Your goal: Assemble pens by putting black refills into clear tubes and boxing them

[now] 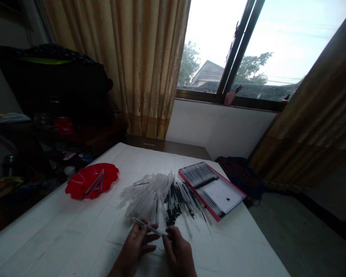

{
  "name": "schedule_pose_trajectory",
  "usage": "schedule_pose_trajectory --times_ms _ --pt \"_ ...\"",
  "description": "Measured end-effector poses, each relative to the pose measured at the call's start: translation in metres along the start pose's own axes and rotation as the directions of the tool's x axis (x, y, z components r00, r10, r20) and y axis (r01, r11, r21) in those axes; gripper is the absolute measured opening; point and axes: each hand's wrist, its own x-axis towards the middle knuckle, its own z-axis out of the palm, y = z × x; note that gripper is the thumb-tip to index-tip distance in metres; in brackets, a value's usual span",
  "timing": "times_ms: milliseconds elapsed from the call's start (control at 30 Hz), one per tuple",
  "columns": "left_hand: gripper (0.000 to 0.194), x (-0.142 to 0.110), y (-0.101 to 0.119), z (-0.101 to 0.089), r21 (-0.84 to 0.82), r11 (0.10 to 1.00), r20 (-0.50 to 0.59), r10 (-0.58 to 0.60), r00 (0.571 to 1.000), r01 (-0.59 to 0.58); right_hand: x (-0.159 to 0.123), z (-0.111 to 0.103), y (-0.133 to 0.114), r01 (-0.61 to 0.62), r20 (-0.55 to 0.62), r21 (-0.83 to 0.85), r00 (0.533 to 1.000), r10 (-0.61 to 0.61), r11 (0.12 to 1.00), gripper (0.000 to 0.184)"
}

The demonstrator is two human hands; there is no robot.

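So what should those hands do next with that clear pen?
Maybe lay the clear pen in the pink-edged tray: both the left hand and right hand hold it, and pens already lie in rows there.

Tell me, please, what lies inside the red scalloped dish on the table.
The red dish holds a few clear plastic tubes; the dish floor beneath them is hidden.

Slim clear pen [148,227] between left hand [134,246] and right hand [178,254], a heap of loose pens [158,196] just beyond.

No readable text, labels or numbers in view.
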Motion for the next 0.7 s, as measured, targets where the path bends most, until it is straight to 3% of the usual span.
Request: schedule_pose_trajectory --times_ms 133,400,700 --pt "0.061 -0.0006 0.0012 0.0011 0.000 1.000 -0.005 -0.006 1.000 0.006 0.0001 -0.0021 -0.0012 0.039 0.007 -0.013 0.999 -0.039 0.999 0.022" --pt "0.064 0.0050 -0.0077 -0.0028 -0.003 1.000 -0.016 -0.002 1.000 0.002 0.0026 -0.0053 0.0001 -0.024 0.071 -0.055 0.997 0.027 0.998 0.044" --pt "0.062 0.0033 -0.0032 -0.0029 -0.011 1.000 -0.004 -0.014 1.000 0.014 -0.0012 -0.0019 -0.0037 0.026 0.009 0.023 1.000 -0.026 0.999 0.015"
